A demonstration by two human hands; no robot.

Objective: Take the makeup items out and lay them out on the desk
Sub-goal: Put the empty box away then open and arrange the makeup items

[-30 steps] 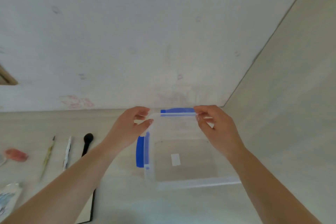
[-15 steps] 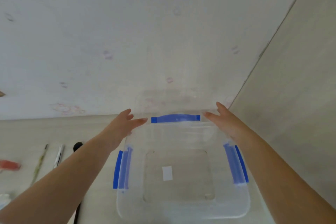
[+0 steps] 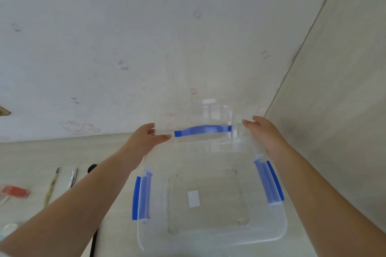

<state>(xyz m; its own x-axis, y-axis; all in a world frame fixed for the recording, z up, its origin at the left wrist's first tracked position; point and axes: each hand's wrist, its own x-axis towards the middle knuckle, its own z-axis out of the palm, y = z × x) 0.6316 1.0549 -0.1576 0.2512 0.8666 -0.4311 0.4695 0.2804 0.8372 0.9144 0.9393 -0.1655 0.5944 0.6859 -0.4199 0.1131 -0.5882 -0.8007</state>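
Makeup items [image 3: 51, 188] lie in a row on the desk [image 3: 31, 152], left of the clear storage box [image 3: 219, 204], which looks empty (just a white sticker inside). Left hand [image 3: 144, 142] pinches its far rim, right hand [image 3: 265, 133] rests straight-fingered on the far corner. Basically done, I'd say.

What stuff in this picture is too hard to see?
All in the head view:
- Red item: motion-blurred, so what it is stays unclear.
- Black item: mostly hidden behind the left forearm.
- Round object: blurred and cut off by the left edge.
- Right hand: blur and glare on the clear box leave it unclear whether the hand grips the box.
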